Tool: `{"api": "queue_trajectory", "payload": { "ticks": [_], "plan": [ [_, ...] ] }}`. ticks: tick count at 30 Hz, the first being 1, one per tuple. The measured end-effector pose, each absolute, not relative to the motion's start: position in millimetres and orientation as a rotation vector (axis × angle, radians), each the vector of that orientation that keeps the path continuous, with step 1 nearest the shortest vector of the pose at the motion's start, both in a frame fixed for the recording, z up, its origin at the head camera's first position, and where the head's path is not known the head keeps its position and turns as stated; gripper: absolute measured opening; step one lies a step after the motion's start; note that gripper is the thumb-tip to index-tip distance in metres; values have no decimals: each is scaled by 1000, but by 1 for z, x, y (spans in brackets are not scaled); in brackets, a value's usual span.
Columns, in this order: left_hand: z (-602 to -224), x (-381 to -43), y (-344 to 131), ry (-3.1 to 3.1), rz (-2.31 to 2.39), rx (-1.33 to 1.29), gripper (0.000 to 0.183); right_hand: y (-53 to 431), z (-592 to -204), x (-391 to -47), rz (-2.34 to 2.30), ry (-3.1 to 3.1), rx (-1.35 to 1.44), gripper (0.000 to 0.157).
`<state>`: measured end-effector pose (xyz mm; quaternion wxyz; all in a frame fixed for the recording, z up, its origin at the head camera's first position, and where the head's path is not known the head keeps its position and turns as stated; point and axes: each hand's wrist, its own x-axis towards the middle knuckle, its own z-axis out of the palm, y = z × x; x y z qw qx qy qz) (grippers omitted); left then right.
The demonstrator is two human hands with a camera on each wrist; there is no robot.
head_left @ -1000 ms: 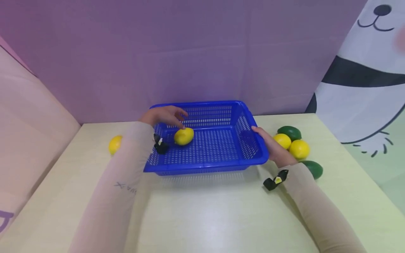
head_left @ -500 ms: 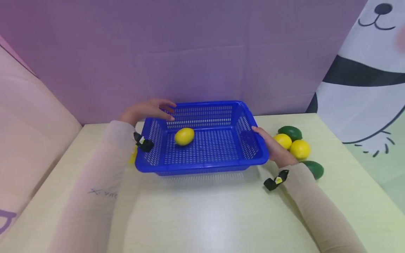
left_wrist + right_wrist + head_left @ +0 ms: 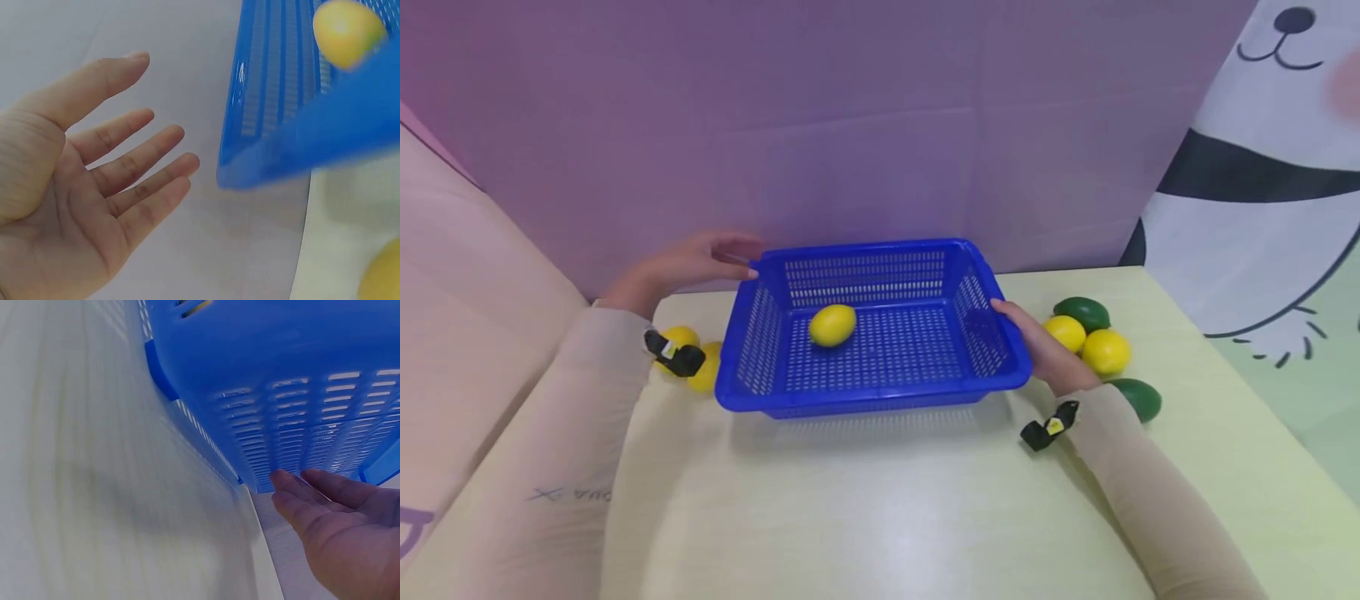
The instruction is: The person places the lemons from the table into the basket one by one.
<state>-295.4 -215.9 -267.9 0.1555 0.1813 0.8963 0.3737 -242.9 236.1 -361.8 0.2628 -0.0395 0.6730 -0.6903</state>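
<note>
A blue plastic basket [image 3: 880, 397] with slotted walls stands on the table, and one lemon [image 3: 832, 326] lies inside, left of its middle. At the basket's back left corner is my left hand [image 3: 694, 260], fingers and thumb spread. In the left wrist view a gap separates this hand [image 3: 94, 169] from the basket's rim [image 3: 275, 153], and its palm holds nothing. My right hand [image 3: 1037, 346] grips the basket's right rim, with the thumb on top. The right wrist view shows its fingers [image 3: 297, 500] beneath the rim, against the outer wall.
Two lemons [image 3: 703, 371] lie left of the basket, partly behind the left wrist's black camera [image 3: 679, 357]. Right of the basket are two more lemons [image 3: 1107, 352] and two dark green oval fruits [image 3: 1081, 313]. A purple cloth wall [image 3: 865, 125] rises behind the table.
My left hand has moved left from above the lemon, out past the basket's left side. The lemon stays in the basket. My right hand keeps its hold on the rim.
</note>
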Motion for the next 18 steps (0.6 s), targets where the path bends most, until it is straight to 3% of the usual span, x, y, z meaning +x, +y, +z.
{"api": "queue_trajectory", "payload": {
  "ticks": [18],
  "plan": [
    [-285,-288,-272,2632,1049,439,60,237,-365,-245,-1837,1880,-96,73]
  ]
}}
